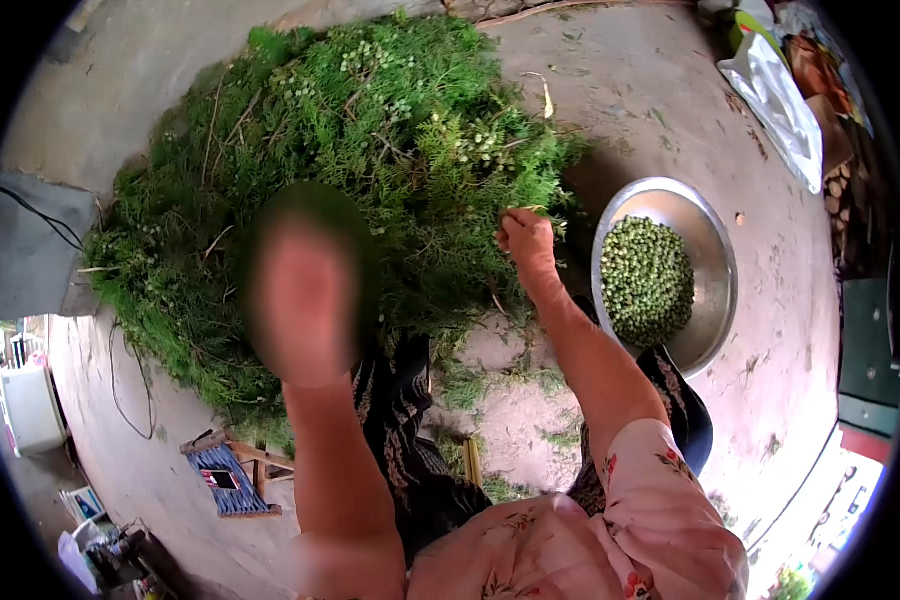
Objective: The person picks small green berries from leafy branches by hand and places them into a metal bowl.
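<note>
A large heap of cut green conifer branches, flat-sprayed like arborvitae, lies in front of me with clusters of pale green cones among the foliage. My right hand is at the heap's right edge, fingers curled tightly; a thin yellowish bit shows above the knuckles, but what lies inside the fist is hidden. A blurred patch covers my left hand, raised over the left part of the heap, so its fingers and any contents cannot be made out. Right of my right forearm, a wide metal basin holds many small green cones.
A low wooden stool with a blue woven seat bears a phone-like object at lower left. Leaf scraps litter the concrete floor between my legs. A white plastic bag and stacked firewood line the right side. A loose cable curves at left.
</note>
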